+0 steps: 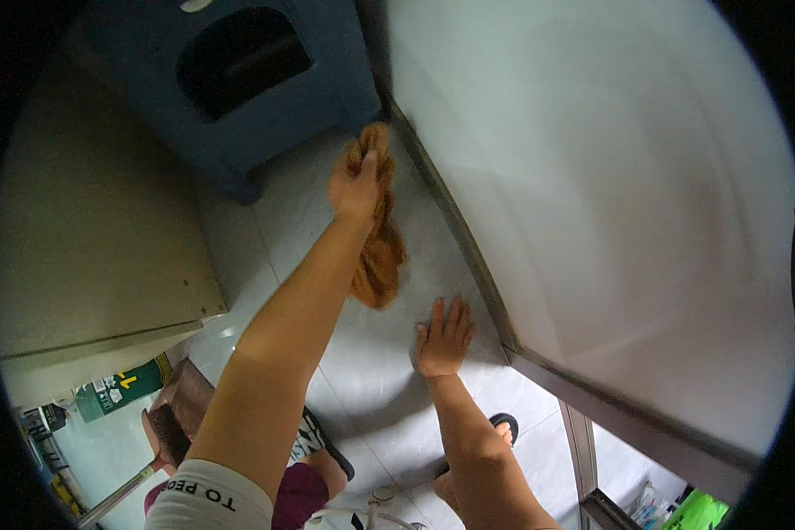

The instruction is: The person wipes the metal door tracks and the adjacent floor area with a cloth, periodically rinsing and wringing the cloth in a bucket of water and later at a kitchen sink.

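An orange-brown cloth (379, 265) hangs bunched from my left hand (354, 189), which grips its upper end and reaches far forward. Its loose end trails back along the grey tiled floor (298, 179). My right hand (445, 344) appears to rest palm down on the floor, fingers slightly apart and holding nothing. It lies close to the brown base strip of a pale panel (603, 199). Just ahead of the cloth stands a dark blue plastic stool (291, 126) with a large opening in its side.
A beige cabinet side (99, 225) bounds the floor on the left. Behind my left arm are a pinkish dustpan (192, 391), a brush (167, 430) and a green box (126, 391) bearing writing. A metal frame (576, 437) and a bright green bag (695, 510) are at lower right.
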`<state>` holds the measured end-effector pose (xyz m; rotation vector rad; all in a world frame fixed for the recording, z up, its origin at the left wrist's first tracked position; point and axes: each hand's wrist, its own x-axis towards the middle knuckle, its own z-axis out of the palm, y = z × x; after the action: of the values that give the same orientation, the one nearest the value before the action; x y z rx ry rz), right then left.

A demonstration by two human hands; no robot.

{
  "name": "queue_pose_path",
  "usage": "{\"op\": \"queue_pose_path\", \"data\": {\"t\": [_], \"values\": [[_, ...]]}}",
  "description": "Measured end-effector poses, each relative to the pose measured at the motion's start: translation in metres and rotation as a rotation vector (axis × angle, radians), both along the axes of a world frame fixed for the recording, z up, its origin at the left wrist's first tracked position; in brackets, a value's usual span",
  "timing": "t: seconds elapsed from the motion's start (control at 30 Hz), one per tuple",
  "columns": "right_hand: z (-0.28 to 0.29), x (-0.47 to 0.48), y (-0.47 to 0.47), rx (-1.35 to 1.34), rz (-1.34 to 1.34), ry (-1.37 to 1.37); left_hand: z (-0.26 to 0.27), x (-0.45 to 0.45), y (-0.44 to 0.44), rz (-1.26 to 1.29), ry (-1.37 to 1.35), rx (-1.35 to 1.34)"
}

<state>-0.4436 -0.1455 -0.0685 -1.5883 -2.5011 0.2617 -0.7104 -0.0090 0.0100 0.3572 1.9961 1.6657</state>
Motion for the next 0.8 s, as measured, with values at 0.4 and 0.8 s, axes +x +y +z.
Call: {"op": "queue_pose_path", "data": {"t": [0.4,0.8], "values": [[-0.015,-0.005,0.002,-0.017,0.059,-0.057,-0.039,-0.027,0.124,-0.365,0.599,-0.519],[-0.012,-0.005,-0.004,-0.028,0.054,-0.067,-0.029,0.143,-0.009,-0.597,0.585,-0.383]]}}
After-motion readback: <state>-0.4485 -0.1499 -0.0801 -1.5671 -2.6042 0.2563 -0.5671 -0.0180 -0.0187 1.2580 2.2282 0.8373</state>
